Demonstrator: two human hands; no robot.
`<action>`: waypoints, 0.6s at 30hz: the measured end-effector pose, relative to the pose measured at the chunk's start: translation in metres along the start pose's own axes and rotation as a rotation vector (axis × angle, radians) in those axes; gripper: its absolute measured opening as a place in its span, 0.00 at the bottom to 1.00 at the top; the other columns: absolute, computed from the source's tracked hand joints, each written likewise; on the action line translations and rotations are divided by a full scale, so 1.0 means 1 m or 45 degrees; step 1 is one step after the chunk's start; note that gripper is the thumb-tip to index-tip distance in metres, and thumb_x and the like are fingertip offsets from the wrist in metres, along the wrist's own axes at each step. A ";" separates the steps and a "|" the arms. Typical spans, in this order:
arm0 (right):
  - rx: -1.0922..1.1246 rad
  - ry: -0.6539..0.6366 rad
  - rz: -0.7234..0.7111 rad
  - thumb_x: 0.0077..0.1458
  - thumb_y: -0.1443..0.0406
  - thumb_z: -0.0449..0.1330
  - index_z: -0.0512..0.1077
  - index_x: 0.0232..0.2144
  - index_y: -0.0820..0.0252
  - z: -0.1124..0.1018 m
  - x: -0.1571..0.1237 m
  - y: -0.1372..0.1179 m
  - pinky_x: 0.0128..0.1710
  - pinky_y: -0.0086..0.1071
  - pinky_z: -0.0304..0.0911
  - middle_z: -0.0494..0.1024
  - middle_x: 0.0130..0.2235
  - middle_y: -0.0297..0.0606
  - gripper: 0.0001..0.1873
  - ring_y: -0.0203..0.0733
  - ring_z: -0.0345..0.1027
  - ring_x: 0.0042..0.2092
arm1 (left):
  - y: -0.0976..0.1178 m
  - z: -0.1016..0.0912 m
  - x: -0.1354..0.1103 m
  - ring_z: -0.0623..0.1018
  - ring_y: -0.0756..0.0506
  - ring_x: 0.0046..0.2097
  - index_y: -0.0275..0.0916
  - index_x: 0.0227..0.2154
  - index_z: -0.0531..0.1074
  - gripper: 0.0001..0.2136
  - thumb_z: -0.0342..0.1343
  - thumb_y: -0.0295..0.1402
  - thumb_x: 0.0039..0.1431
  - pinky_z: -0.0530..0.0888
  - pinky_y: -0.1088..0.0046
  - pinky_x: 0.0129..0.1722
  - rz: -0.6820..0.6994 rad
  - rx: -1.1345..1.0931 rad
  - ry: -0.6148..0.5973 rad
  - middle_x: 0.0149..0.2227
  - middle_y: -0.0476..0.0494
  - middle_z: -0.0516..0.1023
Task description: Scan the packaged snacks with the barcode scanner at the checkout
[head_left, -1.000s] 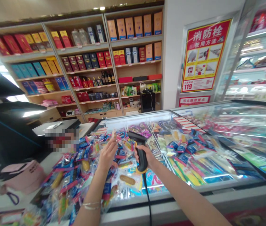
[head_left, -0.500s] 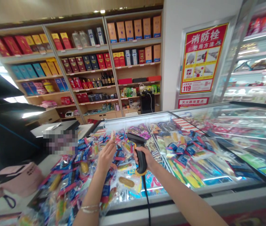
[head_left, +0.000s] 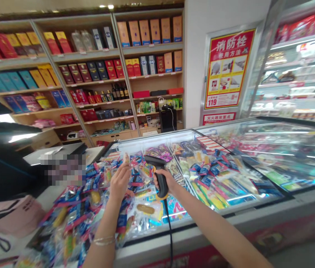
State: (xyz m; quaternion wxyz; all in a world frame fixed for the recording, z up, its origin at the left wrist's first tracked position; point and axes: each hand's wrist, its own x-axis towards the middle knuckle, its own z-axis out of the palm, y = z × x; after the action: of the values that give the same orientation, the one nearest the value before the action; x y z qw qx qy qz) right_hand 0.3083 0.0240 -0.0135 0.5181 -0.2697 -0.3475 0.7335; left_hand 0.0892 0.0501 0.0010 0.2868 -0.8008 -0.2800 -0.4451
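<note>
Fingers of the right hand [head_left: 169, 181] stay curled round the barcode scanner [head_left: 162, 187]; the left hand [head_left: 120, 181] is half-curled, contents unclear; only the view turns, seemingly a pause.

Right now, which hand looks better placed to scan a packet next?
Probably the right hand: its grip is closed round the barcode scanner, which is pointed leftward. The left hand, near the wrapped packets, has no scanner.

Bare left hand [head_left: 119, 183], bare right hand [head_left: 169, 181], thin pale bracelet [head_left: 104, 241] around left forearm [head_left: 109, 217]
</note>
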 end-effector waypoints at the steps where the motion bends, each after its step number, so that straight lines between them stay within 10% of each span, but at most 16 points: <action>1: -0.006 0.015 -0.024 0.37 0.58 0.62 0.67 0.20 0.60 -0.001 -0.002 -0.003 0.16 0.26 0.54 0.67 0.16 0.30 0.12 0.31 0.58 0.17 | -0.001 -0.001 0.001 0.74 0.45 0.52 0.39 0.31 0.69 0.10 0.45 0.20 0.60 0.73 0.69 0.49 -0.008 0.005 0.016 0.38 0.41 0.78; 9: -0.066 0.176 -0.211 0.38 0.58 0.64 0.67 0.21 0.60 -0.052 -0.058 -0.050 0.16 0.25 0.56 0.67 0.17 0.29 0.13 0.30 0.58 0.17 | 0.007 -0.009 0.040 0.76 0.48 0.47 0.40 0.26 0.66 0.11 0.45 0.19 0.56 0.73 0.71 0.47 -0.054 -0.181 -0.074 0.38 0.44 0.78; 18: -0.156 0.538 -0.355 0.40 0.58 0.64 0.66 0.18 0.60 -0.145 -0.149 -0.101 0.15 0.25 0.55 0.66 0.16 0.31 0.13 0.31 0.58 0.17 | 0.146 0.075 0.098 0.73 0.45 0.52 0.39 0.22 0.65 0.11 0.45 0.20 0.55 0.74 0.64 0.49 -0.213 -0.659 -0.025 0.55 0.38 0.71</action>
State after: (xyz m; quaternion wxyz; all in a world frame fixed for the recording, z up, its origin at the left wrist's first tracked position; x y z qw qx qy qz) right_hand 0.5232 -0.0610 -0.0175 0.6581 -0.3972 -0.3091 0.5599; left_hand 0.2771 0.0237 0.0229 0.0322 -0.8258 -0.2248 -0.5163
